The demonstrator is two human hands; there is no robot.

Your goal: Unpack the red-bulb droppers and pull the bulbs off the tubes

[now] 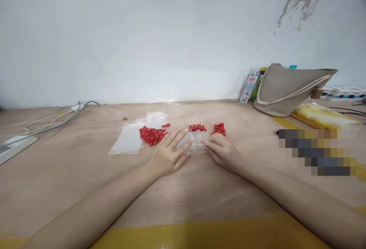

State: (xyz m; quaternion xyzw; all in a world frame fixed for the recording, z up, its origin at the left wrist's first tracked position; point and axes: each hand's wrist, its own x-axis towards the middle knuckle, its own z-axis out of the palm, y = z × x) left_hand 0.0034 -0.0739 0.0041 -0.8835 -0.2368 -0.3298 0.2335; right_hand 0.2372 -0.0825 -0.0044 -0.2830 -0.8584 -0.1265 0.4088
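Note:
A row of thin clear tubes (195, 144) lies side by side on the table between my hands. Several red rubber bulbs (197, 127) sit at the far end of the row, with more clear tube ends beyond them. My left hand (171, 151) rests over the row's left side, fingers spread. At the right edge of the row, my right hand (221, 151) touches the tubes with its fingers stretched out and slightly bent. A larger pile of red bulbs (151, 136) lies left of my left hand. Just beyond my right hand is a smaller red pile (219, 128).
Clear plastic bags (126, 140) lie under and beside the large pile. At the right stand a grey bag (283, 90), a carton (248, 88) and a yellow packet (318, 116). A power strip (17, 144) with cables lies at the left. A wall (128, 43) closes off the back.

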